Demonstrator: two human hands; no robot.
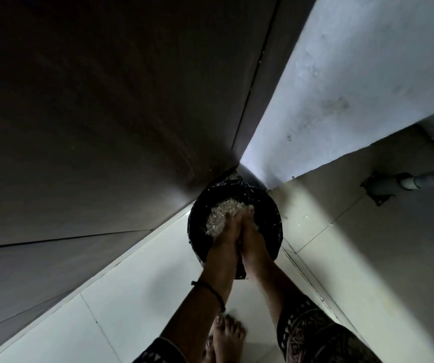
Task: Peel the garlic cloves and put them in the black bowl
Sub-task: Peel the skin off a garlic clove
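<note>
A large dark panelled surface (93,113), crossed by thin seams, is seen to the left of and beyond the hands and takes up most of the view. To the right of it, beyond the right hand, a pale plastered wall (341,87) is lit by a slanting band of light and is marked with a few dark stains. Beneath the hands a floor (341,244) of pale square tiles is laid, bright under the arms and shadowed further to the right. A round black bin (200,231), lined with crinkled black plastic, is set in the corner where panel, wall and floor meet, directly below the hands.

The left hand (225,237) and the right hand (254,239) are held pressed together side by side inside the mouth of the bin, fingers stretched forward. A heap of pale papery garlic skins (221,213) is piled at and just beyond the fingertips, mostly ahead of the left hand, so that the tips are partly buried. A patterned sleeve (310,334) is worn on the right forearm.

Well to the right of the right hand, a grey pipe (407,182) is fixed at the floor. Near the left elbow, a bare foot (227,334) is planted on the tiles. A thin dark cord (210,289) is tied round the left wrist.
</note>
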